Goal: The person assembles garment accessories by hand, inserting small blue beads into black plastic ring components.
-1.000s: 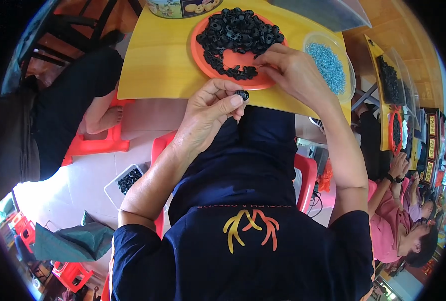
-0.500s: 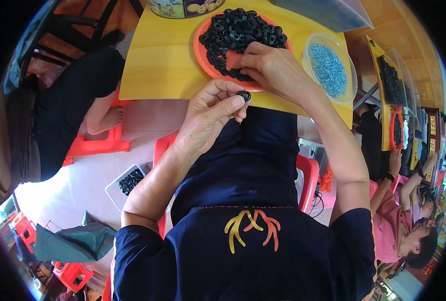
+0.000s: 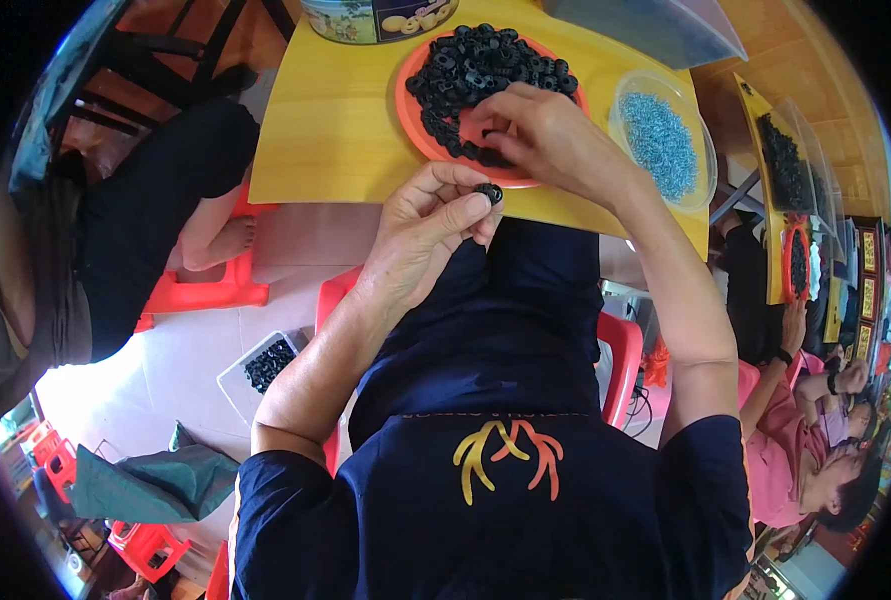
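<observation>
My left hand (image 3: pixel 430 222) pinches a small round black plastic part (image 3: pixel 488 193) between thumb and fingers, just off the table's near edge. Over the near right side of an orange plate (image 3: pixel 412 120), my right hand (image 3: pixel 550 135) reaches in with its fingers bent down. Dark pieces lie right at its fingertips, and whether it grips one is hidden. A heap of similar black plastic parts (image 3: pixel 480 65) fills the far side of the plate, with a thinner row of them along its left and near rim.
Right of the plate stands a clear round tub (image 3: pixel 706 165) of small silvery-blue metal pieces (image 3: pixel 655 145). A printed tin (image 3: pixel 375 22) sits at the yellow table's (image 3: pixel 300 150) far edge. On the floor is a white box (image 3: pixel 235 385) holding black parts. People sit left and right.
The view has shifted slightly, so the table and plate appear a little lower and further right. My left hand keeps its pinch; my right hand's fingers have shifted slightly over the plate.
</observation>
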Available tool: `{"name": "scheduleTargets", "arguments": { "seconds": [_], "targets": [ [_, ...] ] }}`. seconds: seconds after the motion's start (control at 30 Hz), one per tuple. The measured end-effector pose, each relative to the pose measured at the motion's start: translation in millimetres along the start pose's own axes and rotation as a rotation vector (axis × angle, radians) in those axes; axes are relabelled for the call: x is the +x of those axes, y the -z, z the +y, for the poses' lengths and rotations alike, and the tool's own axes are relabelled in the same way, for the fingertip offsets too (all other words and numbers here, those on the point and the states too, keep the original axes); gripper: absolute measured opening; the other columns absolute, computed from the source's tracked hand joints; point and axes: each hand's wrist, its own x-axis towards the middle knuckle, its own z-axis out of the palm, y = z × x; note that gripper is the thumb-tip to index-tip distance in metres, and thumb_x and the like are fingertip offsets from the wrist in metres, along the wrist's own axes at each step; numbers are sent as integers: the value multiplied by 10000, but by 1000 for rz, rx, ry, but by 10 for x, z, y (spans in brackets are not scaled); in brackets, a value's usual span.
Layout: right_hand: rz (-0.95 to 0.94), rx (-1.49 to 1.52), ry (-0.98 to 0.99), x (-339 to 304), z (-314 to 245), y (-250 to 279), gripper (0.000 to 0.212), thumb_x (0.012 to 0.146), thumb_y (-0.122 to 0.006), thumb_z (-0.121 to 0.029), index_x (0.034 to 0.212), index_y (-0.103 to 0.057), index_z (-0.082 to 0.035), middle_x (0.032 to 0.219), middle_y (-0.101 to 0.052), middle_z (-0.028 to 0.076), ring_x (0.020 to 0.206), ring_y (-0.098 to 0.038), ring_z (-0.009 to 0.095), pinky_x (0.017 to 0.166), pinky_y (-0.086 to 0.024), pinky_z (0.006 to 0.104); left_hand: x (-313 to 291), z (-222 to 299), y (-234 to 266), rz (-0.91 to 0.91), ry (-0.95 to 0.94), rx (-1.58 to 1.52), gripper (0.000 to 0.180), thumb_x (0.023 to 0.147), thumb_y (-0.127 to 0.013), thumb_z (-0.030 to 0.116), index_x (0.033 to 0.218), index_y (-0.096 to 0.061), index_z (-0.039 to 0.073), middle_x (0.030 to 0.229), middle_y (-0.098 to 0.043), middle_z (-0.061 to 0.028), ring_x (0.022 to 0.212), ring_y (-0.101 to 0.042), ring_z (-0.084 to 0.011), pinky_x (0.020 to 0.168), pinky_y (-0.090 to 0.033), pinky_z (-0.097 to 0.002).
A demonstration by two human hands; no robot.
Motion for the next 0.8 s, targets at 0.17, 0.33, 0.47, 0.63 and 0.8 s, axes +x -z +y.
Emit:
{"name": "scheduleTargets", "arguments": {
  "seconds": [0.17,0.33,0.47,0.63,0.8],
  "targets": [
    [218,306,-36,-158,13,82,219,906,-594,-95,1115,-650,-63,815,-592,41,727,-569,166,662,-467,290,28,52,-56,28,12,-14,217,915,-608,36,1129,-588,5,944,-650,-107,796,-605,-154,718,-500,-287],
    [184,1020,-311,-368,-279,160,212,946,-603,-143,1123,-641,-34,775,-569,-29,639,-479,35,578,-404,200,98,89,-103,29,-32,19,229,931,-591,66,1155,-585,17,1003,-650,-114,816,-603,-155,748,-491,-266],
    [315,1326,-236,-460,-332,89,209,930,-635,-141,1104,-640,-26,759,-593,-17,603,-477,38,553,-391,179,147,124,-229,-7,-60,35,212,933,-590,68,1142,-589,33,1026,-649,-110,827,-595,-152,746,-483,-263],
    [387,1397,-184,-512,-430,22,169,922,-645,-127,1054,-653,-22,808,-650,13,602,-485,39,552,-395,177,196,121,-354,-43,-134,41,201,935,-588,67,1135,-592,40,1032,-635,-84,849,-568,-137,740,-457,-255],
    [498,1385,-122,-544,-456,11,144,905,-654,-74,1034,-660,-12,821,-673,35,600,-513,46,557,-415,178,212,101,-424,-40,-180,80,202,935,-586,57,1136,-591,31,1001,-631,-73,842,-566,-134,737,-449,-262]
  ]
}}
